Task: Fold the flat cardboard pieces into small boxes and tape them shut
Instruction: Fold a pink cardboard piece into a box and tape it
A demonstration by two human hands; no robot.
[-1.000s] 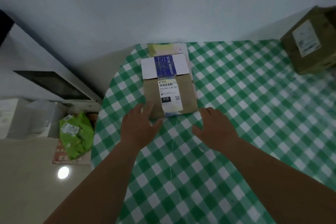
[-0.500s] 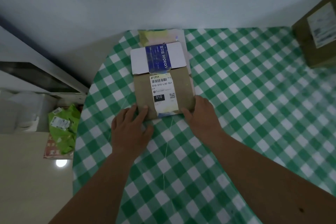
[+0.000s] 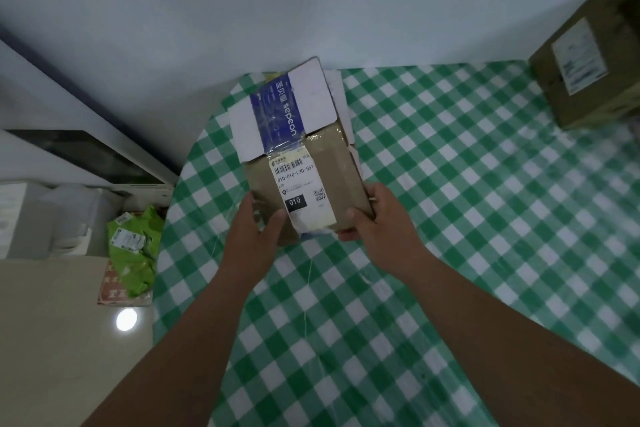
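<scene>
Brown flattened cardboard piece with a white shipping label (image 3: pixel 304 180) tilts above the green-checked tablecloth (image 3: pixel 467 218); left hand (image 3: pixel 256 229) and right hand (image 3: pixel 377 218) grip its near corners.

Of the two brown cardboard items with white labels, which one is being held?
The flat cardboard piece with the blue strip, gripped at its near corners by the left hand and right hand. The assembled box sits untouched at the table's far right.

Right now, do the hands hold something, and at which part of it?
Yes. Both hands hold the flat cardboard piece at its near edge: the left hand grips the near left corner, the right hand the near right corner, thumbs on top.
</scene>
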